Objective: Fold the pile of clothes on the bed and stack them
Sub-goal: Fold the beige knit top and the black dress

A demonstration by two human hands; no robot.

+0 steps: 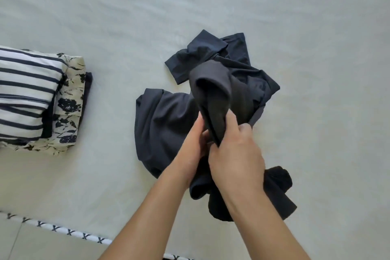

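A crumpled pile of dark clothes [164,124] lies in the middle of the pale bed [190,6]. Both hands meet over it. My right hand [236,154] grips a dark grey garment [213,95], lifted slightly above the pile. My left hand [194,143] holds the same garment from the left, its fingers partly hidden behind the right hand. A navy piece [202,53] lies at the pile's far side and a black piece [276,192] at its near right. A folded stack [31,91] sits at the left edge, a striped top above a floral one.
The bed's near edge has a white trim with dark marks [69,232] running along the bottom left. Pale floor tiles [31,245] show beyond it. Bare sheet lies between the folded stack and the pile.
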